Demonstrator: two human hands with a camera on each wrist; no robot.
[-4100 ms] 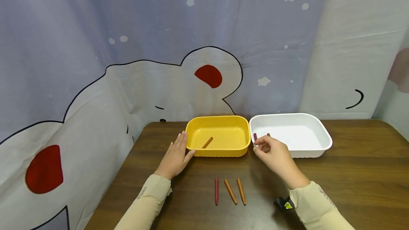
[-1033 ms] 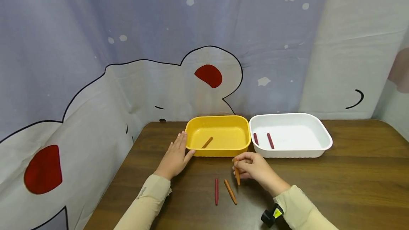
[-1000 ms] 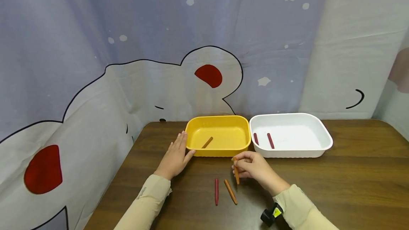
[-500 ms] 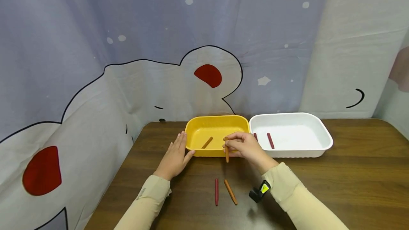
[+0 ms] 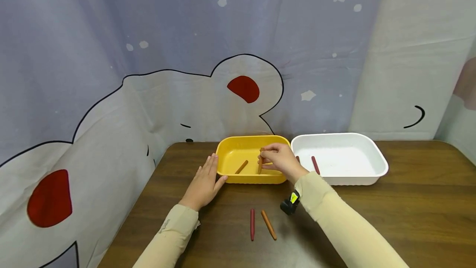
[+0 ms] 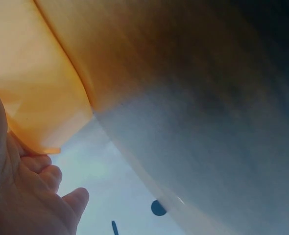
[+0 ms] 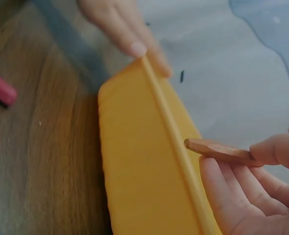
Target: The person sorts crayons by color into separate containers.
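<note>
"Head view: a person's right hand pinches a slim orange-brown crayon-like stick between thumb and fingers, above the yellow rounded-rectangular plastic tray."

"How does the held stick lie?"

"It sits at the hand's left, long axis running near to far, one end toward the tray's near rim. The right wrist view puts it on the inner side of that rim; contact with the tray cannot be told."

"And the left hand?"

"Fingers straight, laid against the tray's left end, gripping nothing. The right is the nearer to the tray's middle."

"Inside?"

"A brown-orange stick, left of the held one, slants from near left to far right."

"Farther out?"

"Just beside, at right, a white rounded-rectangular tray contains two dark-red sticks, one partly hidden by the right hand. Nearer the person, on the brown wood-grained table, a maroon stick lies left of a plain orange stick, the pair apart."
</note>
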